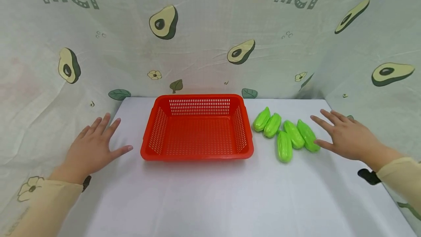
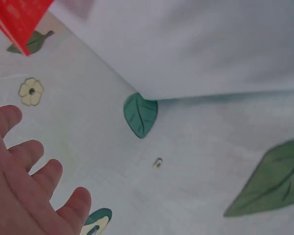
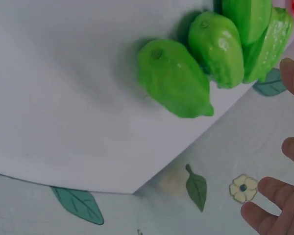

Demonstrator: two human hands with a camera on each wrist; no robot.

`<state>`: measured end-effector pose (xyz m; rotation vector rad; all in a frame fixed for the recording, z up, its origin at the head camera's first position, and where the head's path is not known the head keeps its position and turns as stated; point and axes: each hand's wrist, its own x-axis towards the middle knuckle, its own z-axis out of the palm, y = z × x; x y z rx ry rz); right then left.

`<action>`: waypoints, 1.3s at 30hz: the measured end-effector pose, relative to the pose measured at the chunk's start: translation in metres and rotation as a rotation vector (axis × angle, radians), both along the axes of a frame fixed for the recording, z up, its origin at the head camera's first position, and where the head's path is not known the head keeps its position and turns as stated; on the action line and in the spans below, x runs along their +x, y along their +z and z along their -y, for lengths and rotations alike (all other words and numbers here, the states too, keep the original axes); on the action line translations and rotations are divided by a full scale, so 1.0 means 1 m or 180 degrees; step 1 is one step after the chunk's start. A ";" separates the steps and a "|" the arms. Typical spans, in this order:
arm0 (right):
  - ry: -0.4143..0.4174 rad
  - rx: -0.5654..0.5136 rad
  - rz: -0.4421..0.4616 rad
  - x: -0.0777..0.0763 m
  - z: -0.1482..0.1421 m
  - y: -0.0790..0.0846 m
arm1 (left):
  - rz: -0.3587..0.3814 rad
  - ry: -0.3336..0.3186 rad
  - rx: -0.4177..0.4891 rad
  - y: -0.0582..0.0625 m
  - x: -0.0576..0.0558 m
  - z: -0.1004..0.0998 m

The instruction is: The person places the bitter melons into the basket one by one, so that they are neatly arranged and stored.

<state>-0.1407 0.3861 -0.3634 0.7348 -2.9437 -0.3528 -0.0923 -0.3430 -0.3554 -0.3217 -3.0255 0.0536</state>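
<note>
A red plastic basket (image 1: pixel 197 155) with slotted walls stands on the white table, nothing inside it. Several bright green, ribbed, gourd-like vegetables lie to its right: a pair (image 1: pixel 261 119) beside the basket, and a looser group with one in front (image 1: pixel 284 147) and one at the far right (image 1: pixel 308 135). My left hand (image 1: pixel 90 147) hovers left of the basket, fingers spread, holding nothing. Right of the vegetables, my right hand (image 1: pixel 350 136) is also spread and bare, its thumb nearest the rightmost one. The right wrist view shows that vegetable (image 3: pixel 174 78) apart from the fingers.
Behind the table (image 1: pixel 210 200) and along both sides hangs a pale cloth (image 1: pixel 200 54) printed with avocados, leaves and flowers. A dark patch (image 1: pixel 369 176) shows by the right sleeve (image 1: pixel 399 180). The basket's corner (image 2: pixel 22 19) enters the left wrist view at upper left.
</note>
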 end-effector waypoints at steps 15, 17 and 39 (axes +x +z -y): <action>0.0219 -0.0436 0.0157 0.004 0.057 -0.018 | 0.0043 -0.0070 0.0444 -0.004 0.007 -0.050; 0.0214 -0.0465 0.0213 0.005 0.064 -0.021 | 0.0059 -0.0072 0.0473 -0.005 0.009 -0.056; -0.0120 -0.0723 0.0693 0.018 0.098 -0.054 | 0.0310 0.0080 0.0904 -0.039 0.017 -0.082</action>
